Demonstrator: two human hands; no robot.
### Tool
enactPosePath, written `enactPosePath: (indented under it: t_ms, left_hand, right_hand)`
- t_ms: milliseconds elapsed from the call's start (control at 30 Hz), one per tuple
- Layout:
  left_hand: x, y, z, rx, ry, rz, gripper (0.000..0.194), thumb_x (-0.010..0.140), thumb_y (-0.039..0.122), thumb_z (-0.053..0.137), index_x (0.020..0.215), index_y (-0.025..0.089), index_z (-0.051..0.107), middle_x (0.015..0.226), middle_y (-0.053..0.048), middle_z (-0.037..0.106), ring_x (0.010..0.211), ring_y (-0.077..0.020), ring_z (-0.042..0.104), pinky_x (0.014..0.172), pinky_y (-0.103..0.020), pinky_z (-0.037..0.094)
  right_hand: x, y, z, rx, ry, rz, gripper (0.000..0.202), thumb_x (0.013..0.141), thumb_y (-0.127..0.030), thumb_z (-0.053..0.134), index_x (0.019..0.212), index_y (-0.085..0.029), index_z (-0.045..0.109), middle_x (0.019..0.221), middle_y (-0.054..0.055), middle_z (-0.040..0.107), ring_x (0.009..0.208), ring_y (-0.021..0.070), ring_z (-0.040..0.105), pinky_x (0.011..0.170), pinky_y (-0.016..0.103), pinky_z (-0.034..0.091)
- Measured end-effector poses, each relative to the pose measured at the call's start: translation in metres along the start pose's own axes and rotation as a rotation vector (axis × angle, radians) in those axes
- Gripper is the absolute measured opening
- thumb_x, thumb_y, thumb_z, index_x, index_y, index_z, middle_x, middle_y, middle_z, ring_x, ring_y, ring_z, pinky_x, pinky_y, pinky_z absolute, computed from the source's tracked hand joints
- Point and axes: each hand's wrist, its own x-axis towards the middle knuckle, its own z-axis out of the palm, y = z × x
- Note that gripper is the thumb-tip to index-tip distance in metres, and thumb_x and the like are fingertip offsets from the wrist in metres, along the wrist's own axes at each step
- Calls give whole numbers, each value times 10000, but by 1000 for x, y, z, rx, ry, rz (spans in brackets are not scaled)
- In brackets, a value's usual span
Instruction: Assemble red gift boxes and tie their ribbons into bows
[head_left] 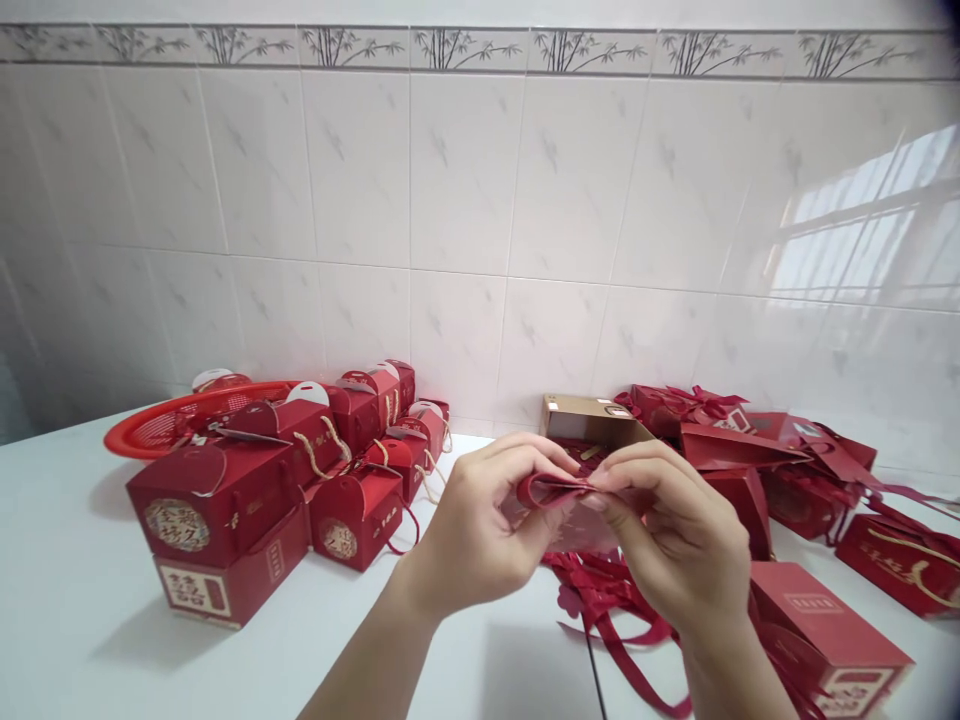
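Note:
My left hand and my right hand are raised over the middle of the white table, fingertips nearly touching. Between them is a red folded piece, bent into a loop; whether it is card or ribbon I cannot tell. The fingers of my left hand are closed round the looped part, and those of my right hand pinch its right end. Beneath my hands lies a heap of red ribbon, one strand curling toward the near edge.
Several red gift boxes with cord handles stand at the left, by a red plastic basket. A brown carton is behind my hands. More red boxes and ribbons lie at the right. A tiled wall rises behind.

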Motion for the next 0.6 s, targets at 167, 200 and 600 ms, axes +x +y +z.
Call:
enactPosePath:
  t_ms: [167,200,600]
  left_hand:
    - [6,-4,-3,-45,77,-247,41,803,180,657,799,152,687,912,-55,709,857,-156,672,757,-221,554]
    - [7,-3,-4,-55,119,-296,48,796,200,669,799,155,687,877,-47,712,837,-160,675,743,-225,554]
    - [11,-6,-27,42,-184,-652,225,746,386,679,880,220,750,747,-15,727,734,-200,678,602,-228,538]
  right_hand:
    - [1,19,11,239,-5,297,295,772,-179,712,1012,-282,575,917,-6,631,853,145,627,735,264,517]
    - [2,23,12,329,-27,371,386,759,-217,730,1084,-299,540,970,-1,636,885,154,634,766,282,526]
    - [10,28,-20,189,-580,487,161,812,-316,661,908,-189,638,906,33,666,842,178,623,744,308,504]
